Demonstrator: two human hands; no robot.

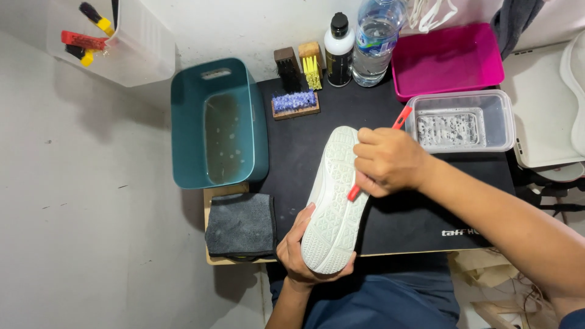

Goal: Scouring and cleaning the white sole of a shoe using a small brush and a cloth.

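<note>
A white shoe [332, 204] is turned sole-up over the black mat [420, 213]. My left hand [295, 253] grips its near end from below, thumb along the left edge. My right hand [387, 161] is closed around a red-handled brush [400, 117], its head pressed onto the sole's right side. The bristles are hidden under my fingers.
A teal tub [183, 122] of murky water stands at left, a folded grey cloth [241, 225] in front of it. Behind the shoe are several brushes [295, 100], a black-capped bottle [339, 52] and a water bottle [375, 42]. A clear container [499, 119] and pink tray [448, 58] sit at right.
</note>
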